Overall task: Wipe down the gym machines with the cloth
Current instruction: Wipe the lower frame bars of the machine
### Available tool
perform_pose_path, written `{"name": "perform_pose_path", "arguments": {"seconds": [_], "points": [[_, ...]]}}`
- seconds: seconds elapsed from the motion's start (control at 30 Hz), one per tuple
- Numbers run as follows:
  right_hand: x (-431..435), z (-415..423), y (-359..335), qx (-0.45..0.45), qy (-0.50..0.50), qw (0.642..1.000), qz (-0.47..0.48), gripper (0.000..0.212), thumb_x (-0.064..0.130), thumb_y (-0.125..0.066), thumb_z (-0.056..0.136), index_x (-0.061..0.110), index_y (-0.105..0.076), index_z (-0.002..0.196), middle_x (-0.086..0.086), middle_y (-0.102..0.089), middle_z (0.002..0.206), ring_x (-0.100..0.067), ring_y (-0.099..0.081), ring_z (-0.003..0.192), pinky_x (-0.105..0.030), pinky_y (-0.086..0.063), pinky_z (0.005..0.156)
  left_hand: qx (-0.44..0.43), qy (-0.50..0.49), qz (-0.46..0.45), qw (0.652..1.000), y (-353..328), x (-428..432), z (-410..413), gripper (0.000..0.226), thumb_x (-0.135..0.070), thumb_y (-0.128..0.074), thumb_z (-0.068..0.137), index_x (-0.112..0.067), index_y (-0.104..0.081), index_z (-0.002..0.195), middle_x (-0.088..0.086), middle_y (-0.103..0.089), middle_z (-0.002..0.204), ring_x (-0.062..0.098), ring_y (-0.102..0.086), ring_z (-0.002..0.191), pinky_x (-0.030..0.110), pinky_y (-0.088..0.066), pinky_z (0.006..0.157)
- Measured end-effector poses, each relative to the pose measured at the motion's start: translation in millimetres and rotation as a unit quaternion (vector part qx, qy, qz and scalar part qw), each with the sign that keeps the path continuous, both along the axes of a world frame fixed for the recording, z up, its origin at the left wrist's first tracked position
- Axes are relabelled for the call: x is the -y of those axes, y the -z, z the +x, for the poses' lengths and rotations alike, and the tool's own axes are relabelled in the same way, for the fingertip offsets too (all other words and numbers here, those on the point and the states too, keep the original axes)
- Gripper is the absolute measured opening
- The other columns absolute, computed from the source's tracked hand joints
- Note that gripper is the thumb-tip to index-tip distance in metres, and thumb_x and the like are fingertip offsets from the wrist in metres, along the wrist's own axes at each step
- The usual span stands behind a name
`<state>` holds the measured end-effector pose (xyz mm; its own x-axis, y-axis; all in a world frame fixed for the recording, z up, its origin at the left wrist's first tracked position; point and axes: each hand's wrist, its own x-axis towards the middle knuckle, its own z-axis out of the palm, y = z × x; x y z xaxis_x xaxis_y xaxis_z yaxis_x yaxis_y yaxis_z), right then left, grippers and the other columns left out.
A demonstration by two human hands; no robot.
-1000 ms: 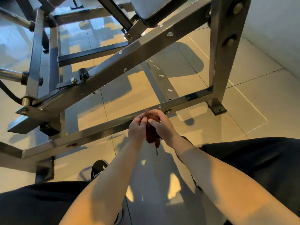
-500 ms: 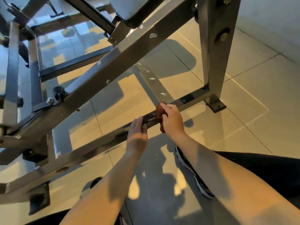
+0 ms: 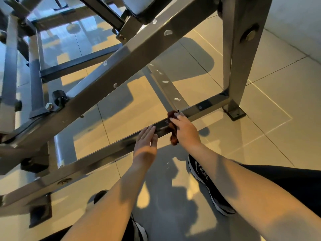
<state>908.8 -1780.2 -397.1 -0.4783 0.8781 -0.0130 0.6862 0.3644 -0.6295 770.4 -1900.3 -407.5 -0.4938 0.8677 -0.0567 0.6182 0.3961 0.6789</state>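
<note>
A grey steel gym machine frame fills the view; its low floor bar [image 3: 97, 153] runs from lower left to the upright post [image 3: 234, 70] at right. My right hand [image 3: 185, 130] grips a small reddish-brown cloth [image 3: 173, 136] and holds it against the bar near the joint with a cross bar [image 3: 166, 86]. My left hand [image 3: 145, 141] rests on the same bar just left of the cloth, fingers straight and together. White foam blobs [image 3: 168, 32] dot the diagonal beam [image 3: 107, 79] and the cross bar.
Glossy beige floor tiles [image 3: 260, 119] lie under and right of the frame. A padded seat [image 3: 139, 6] hangs at the top. My black shoes [image 3: 208, 185] stand close to the bar. Bolted foot plates [image 3: 234, 112] sit at the frame corners. A wall [image 3: 295, 18] rises at far right.
Both hands held the cloth together off the bar a second ago. The right hand then took the cloth onto the floor bar and slid it right; the left hand flattened on the bar.
</note>
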Motion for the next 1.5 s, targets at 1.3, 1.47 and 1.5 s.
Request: {"name": "perform_pose_path", "arguments": {"seconds": [1.3,1.47,1.5], "points": [[10,-22,-19,0.076,-0.041,0.996,-0.001,0.042,0.019,-0.041,0.107,0.011,-0.050,0.147,-0.004,-0.037,0.161,-0.025,-0.017,0.154,-0.043,-0.020,0.125,0.097,-0.075,-0.007,0.992,-15,-10,21,0.043,-0.035,-0.037,0.110,-0.023,-0.047,0.150,-0.010,-0.040,0.158,0.008,-0.018,0.152,0.030,-0.012,0.125],[18,-11,-11,0.045,-0.130,0.990,-0.003,0.041,0.019,-0.045,0.105,0.020,-0.052,0.146,0.004,-0.040,0.159,-0.018,-0.019,0.153,-0.043,-0.026,0.123,0.107,-0.073,0.005,0.992,-14,-10,23,0.043,-0.034,-0.036,0.110,-0.022,-0.048,0.149,-0.009,-0.043,0.157,0.011,-0.018,0.152,0.032,-0.011,0.125],[11,-3,-10,0.053,-0.114,0.992,0.008,0.041,0.018,-0.045,0.105,0.021,-0.053,0.145,0.004,-0.041,0.158,-0.018,-0.021,0.153,-0.043,-0.028,0.123,0.093,-0.065,0.000,0.993,-12,-9,22,0.043,-0.036,-0.035,0.110,-0.023,-0.048,0.149,-0.010,-0.042,0.157,0.010,-0.017,0.152,0.032,-0.010,0.124]]}}
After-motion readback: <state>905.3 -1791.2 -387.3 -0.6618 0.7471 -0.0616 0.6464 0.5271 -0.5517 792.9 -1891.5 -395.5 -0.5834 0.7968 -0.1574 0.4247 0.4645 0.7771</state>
